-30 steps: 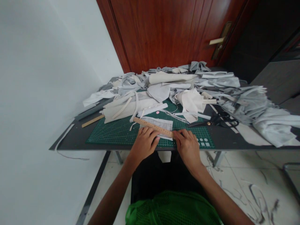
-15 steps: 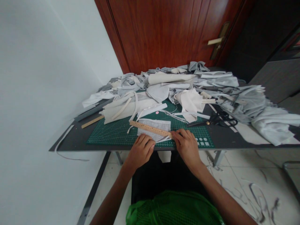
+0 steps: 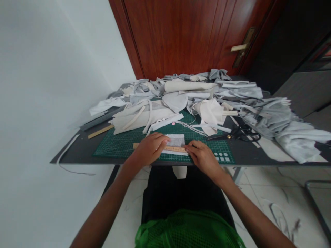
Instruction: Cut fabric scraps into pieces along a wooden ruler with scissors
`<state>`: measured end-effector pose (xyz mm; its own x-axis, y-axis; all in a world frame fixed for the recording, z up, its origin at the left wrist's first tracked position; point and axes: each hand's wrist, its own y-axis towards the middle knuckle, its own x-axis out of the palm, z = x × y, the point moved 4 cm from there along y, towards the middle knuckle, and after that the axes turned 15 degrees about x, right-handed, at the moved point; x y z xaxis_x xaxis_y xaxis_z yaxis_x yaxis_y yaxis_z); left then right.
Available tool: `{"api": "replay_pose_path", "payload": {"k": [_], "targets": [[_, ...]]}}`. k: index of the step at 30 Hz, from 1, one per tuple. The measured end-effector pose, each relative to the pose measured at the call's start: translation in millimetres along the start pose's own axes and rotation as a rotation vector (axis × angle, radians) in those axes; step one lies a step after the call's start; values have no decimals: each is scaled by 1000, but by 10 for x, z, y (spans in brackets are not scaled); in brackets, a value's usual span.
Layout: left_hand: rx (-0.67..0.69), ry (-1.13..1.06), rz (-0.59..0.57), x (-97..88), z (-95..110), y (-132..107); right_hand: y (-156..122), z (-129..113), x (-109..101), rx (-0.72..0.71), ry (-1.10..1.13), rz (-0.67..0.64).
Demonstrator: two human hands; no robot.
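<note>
A wooden ruler (image 3: 176,149) lies flat across a small pale grey fabric piece (image 3: 177,140) on the green cutting mat (image 3: 116,144). My left hand (image 3: 148,148) rests palm-down over the ruler's left part and the fabric, fingers stretched toward the right. My right hand (image 3: 201,156) sits at the ruler's right end, its fingertips pinching that end near the mat's front edge.
Piles of white and grey fabric scraps (image 3: 207,100) cover the back and right of the dark table (image 3: 77,153). Black scissors (image 3: 239,133) lie right of the mat. A second wooden stick (image 3: 100,131) lies at the left. A red-brown door (image 3: 186,34) stands behind.
The ruler has swung from a slant to nearly level and come closer to the front edge. My left hand moved up onto the ruler and fabric, covering the fabric's left part.
</note>
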<state>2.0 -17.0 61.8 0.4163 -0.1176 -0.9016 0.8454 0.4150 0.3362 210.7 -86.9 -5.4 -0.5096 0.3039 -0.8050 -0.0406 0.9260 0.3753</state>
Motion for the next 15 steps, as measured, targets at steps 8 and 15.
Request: {"api": "replay_pose_path", "payload": {"k": [8, 15], "targets": [[-120, -49, -285, 137, -296, 71, 154, -21, -7, -123, 116, -158], [-24, -69, -284, 280, -399, -83, 168, -28, -26, -149, 133, -163]]}}
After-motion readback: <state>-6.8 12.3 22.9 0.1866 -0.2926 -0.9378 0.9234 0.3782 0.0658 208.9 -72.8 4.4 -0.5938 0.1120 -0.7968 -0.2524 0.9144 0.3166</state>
